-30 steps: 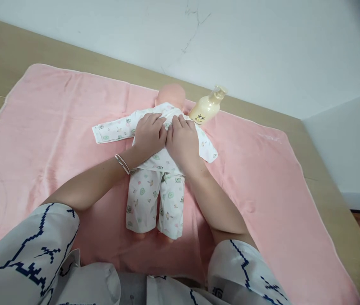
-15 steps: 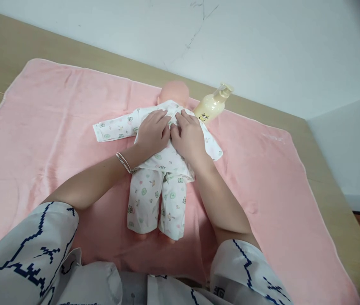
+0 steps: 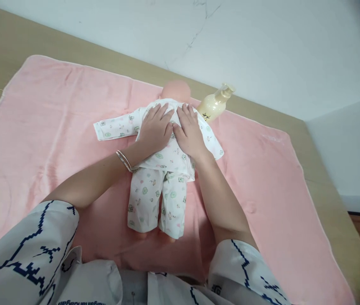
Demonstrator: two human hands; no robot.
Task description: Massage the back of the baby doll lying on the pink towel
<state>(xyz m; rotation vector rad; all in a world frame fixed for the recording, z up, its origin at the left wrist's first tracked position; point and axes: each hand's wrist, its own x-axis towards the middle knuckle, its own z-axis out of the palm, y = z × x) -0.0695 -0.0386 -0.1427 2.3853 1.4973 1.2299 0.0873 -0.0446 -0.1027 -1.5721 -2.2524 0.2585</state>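
Observation:
A baby doll [image 3: 176, 90] lies on a pink blanket [image 3: 68, 110], its head toward the wall and its feet toward me. It wears a white printed top [image 3: 164, 159] and matching trousers [image 3: 146, 199]; one sleeve stretches out to the left, the other slopes down to the right. My left hand [image 3: 156, 129] rests flat on the upper left of the top, fingers spread. On the upper right of it lies my right hand [image 3: 190, 131], also flat with the fingers apart. The two thumbs point toward each other over the middle. No face of the doll shows.
A cream pump bottle [image 3: 214, 103] lies tilted on the blanket's far edge, right of the doll's head. Beyond the blanket runs the wooden tabletop [image 3: 103, 53], which meets a pale, cracked wall [image 3: 262, 55].
Both hands stay on the doll's top. Their fingers have spread and straightened a little, reaching slightly farther toward the doll's head. The view has shifted slightly.

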